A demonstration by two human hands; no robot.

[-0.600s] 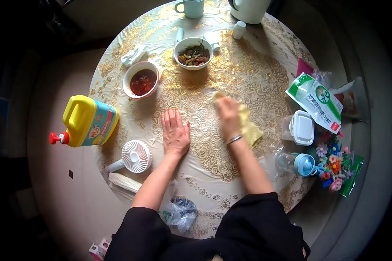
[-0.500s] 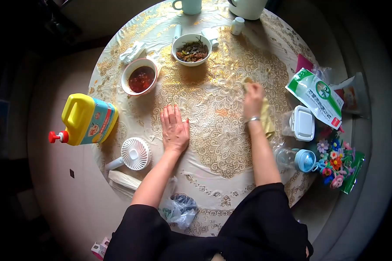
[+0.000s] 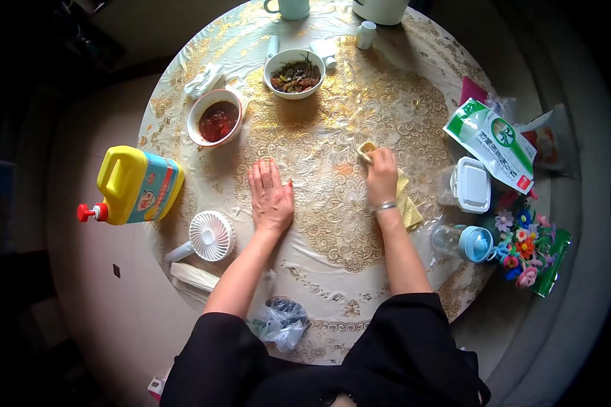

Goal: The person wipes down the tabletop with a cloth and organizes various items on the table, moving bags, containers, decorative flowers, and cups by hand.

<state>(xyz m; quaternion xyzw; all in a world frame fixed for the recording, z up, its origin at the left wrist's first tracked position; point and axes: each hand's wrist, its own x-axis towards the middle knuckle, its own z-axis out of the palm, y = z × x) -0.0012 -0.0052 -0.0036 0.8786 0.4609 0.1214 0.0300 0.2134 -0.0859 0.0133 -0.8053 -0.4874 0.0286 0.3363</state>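
Right forearm (image 3: 404, 261) has swung left and a bit bodyward since last frame, bringing the right hand (image 3: 381, 180) and yellow cloth (image 3: 406, 202) across the tablecloth (image 3: 339, 234): cloth's now on a different patch. Left hand (image 3: 271, 200) flat left of grip, holding nothing. Right fingers clench the cloth; it trails right of grip, long axis far-left to near-right, bunched end pointing far-left.

The place looked like a home: a round bench (image 3: 332, 295) under a gold-patterned cream cloth held white food bowls and a white handheld fan (image 3: 212, 236).
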